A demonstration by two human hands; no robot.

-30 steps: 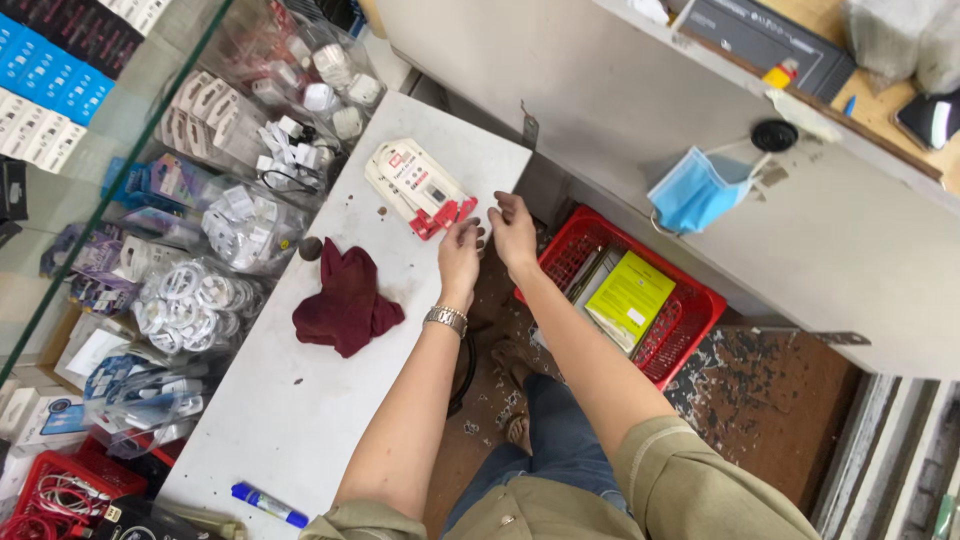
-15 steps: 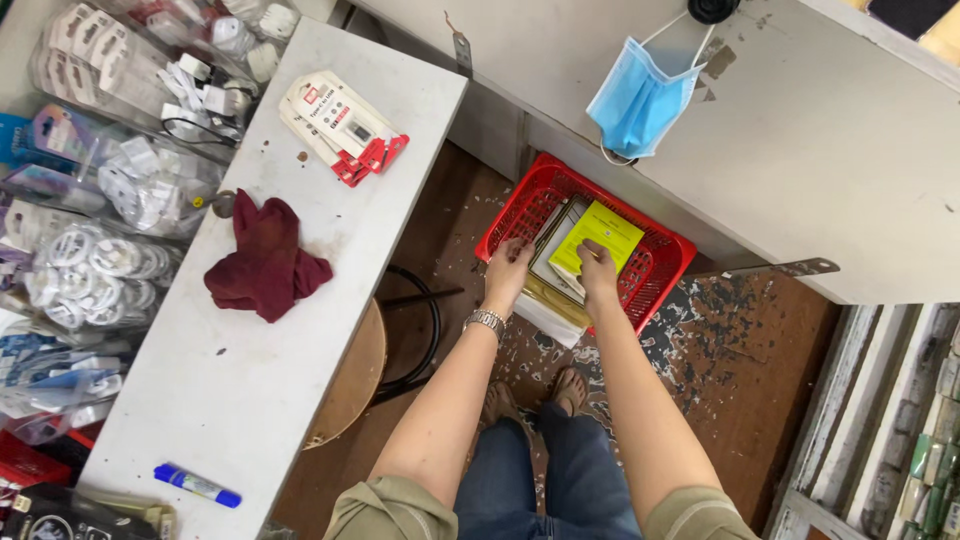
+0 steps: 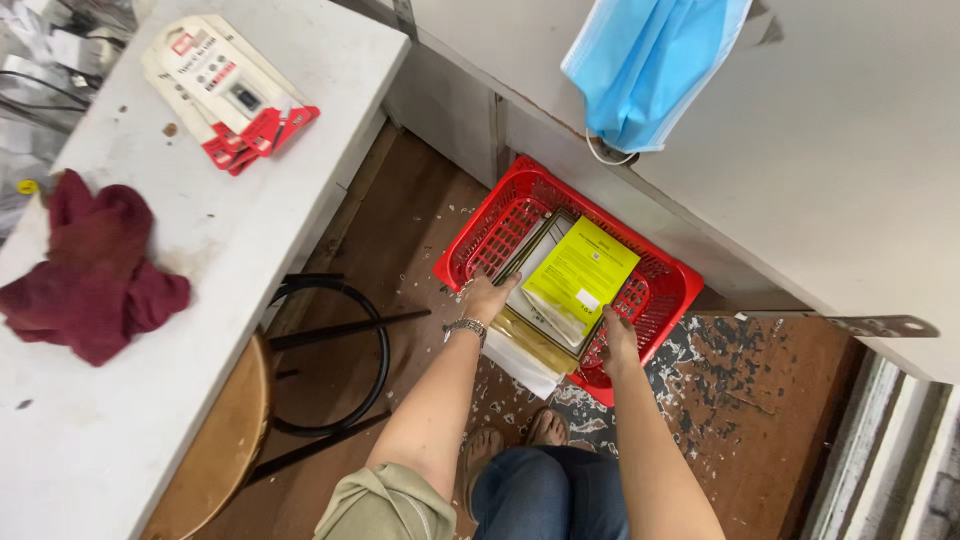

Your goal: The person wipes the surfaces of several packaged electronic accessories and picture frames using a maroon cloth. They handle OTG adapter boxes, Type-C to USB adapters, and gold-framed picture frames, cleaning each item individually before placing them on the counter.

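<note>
Head view: both hands, left hand (image 3: 487,296) and right hand (image 3: 618,335), grip a stack of flat packets (image 3: 560,295) in the red basket (image 3: 660,290), frame centre; lifting it level should keep the packets together.

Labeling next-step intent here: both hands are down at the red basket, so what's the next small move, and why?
Probably lift the flat packets out. The left hand and right hand sit at either side of the stack, which overhangs the red basket rim toward the person, so it looks ready to come up.

above red basket (image 3: 480,245): open | rear: grey counter (image 3: 850,200) overhangs, perhaps touching | left: stool (image 3: 225,440)
</note>
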